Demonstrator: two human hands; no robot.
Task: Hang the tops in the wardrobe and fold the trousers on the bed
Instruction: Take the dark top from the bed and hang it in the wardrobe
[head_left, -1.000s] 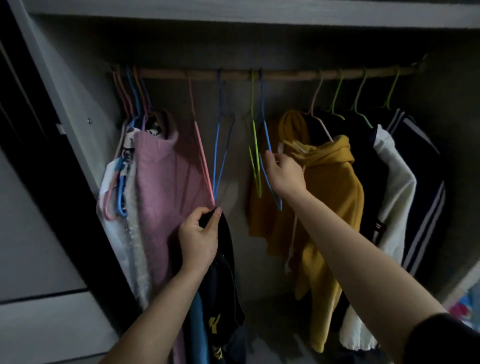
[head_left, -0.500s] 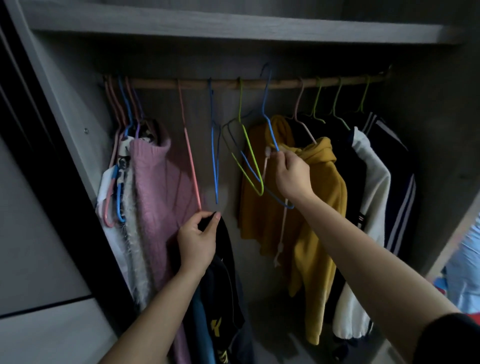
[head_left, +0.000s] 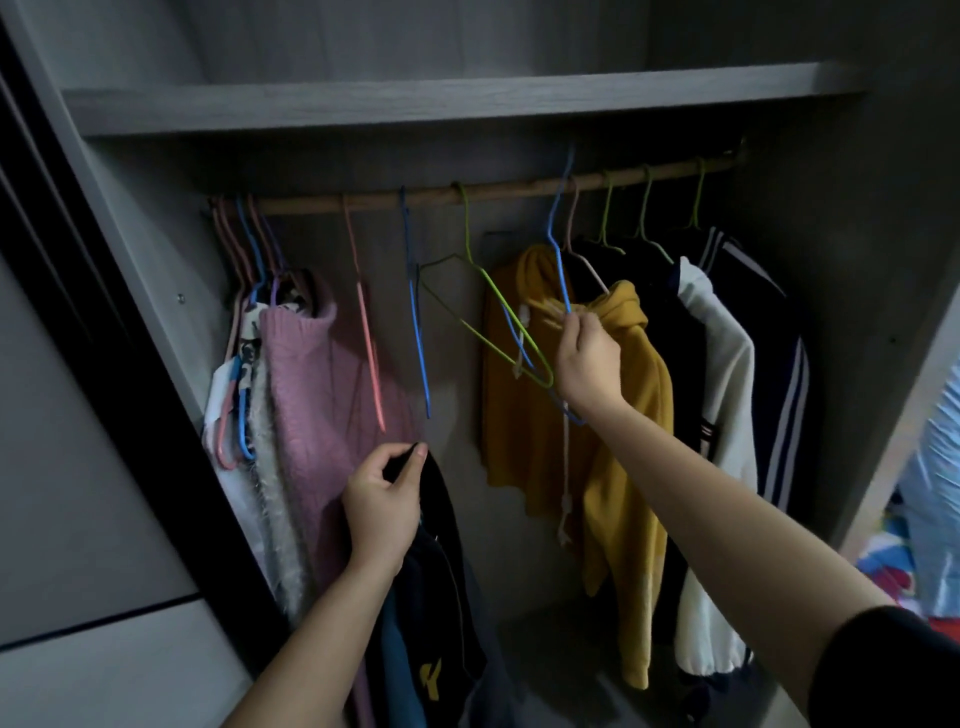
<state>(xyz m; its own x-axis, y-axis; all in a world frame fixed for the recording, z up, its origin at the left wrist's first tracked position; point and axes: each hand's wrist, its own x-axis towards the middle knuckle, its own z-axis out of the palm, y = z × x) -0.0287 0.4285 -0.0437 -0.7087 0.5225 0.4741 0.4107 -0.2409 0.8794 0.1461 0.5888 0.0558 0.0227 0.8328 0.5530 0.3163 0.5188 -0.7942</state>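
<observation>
Hanging part-done: hung tops (head_left: 623, 415) on rail (head_left: 509, 189), dark top (head_left: 441, 597) unhung.
We see left hand (head_left: 382, 512) pinching it, right hand (head_left: 587, 364) gripping blue hanger (head_left: 558, 249).

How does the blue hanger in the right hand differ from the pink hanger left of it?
The blue hanger is pinched by the right hand, its hook standing above the rail; the pink hanger hangs untouched on the rail. Both are thin and empty.

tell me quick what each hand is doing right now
left hand: gripping the dark top
right hand: gripping the blue hanger
</observation>
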